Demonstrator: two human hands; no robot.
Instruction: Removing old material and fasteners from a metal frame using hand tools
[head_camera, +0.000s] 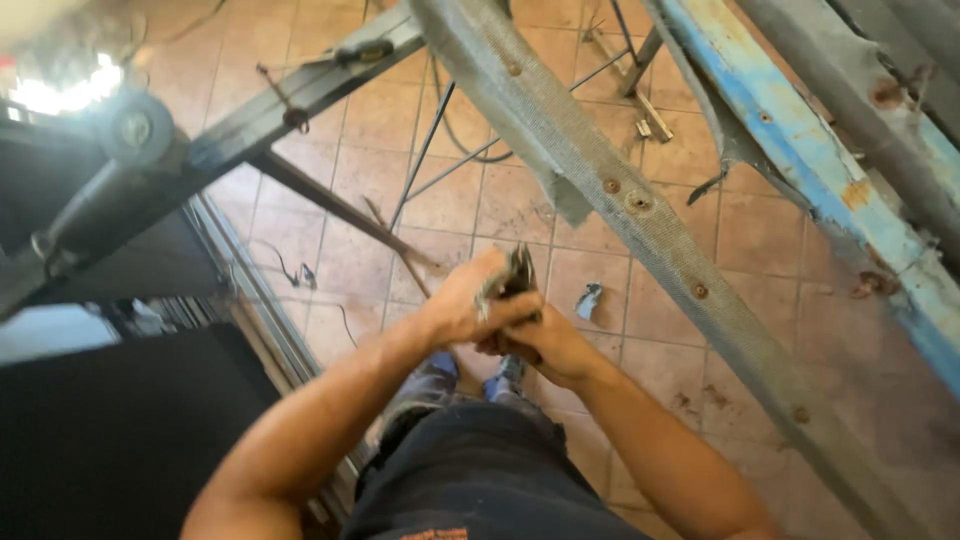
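At the far left a black slab (110, 430) fills the lower corner, flat and matte, with a dark machine (90, 190) above it: a round grey cap, a thick dark tube and glare behind. A dark steel bar (300, 90) slants from there up toward the top middle, smooth and flat-faced, with a thin rusty rod (340, 210) branching down from it across the floor (380, 130) of square, reddish-tan tiles, scuffed and stained.

Near the middle both bare forearms rise from the bottom edge and meet over the tiles. The left hand (470, 300) lies on top, its fingers curled and pressed around a small dark metal tool (520, 275) whose pointed end sticks up past the knuckles. The right hand (545, 345) sits just under and beside it, fingers closed on the lower part of the same tool; the two hands touch. What kind of tool it is cannot be told. Below them are dark trousers (480, 470) and blue shoes (510, 370).

Just right of the hands a small crumpled blue-grey scrap (588, 298) lies on a tile. Above and to the right, a long grey beam (620, 200), coarse and woven-looking with rusty round bolt heads, runs diagonally from top middle to bottom right. Farther right, a blue beam (800, 140) with flaking paint and rust spots runs parallel.
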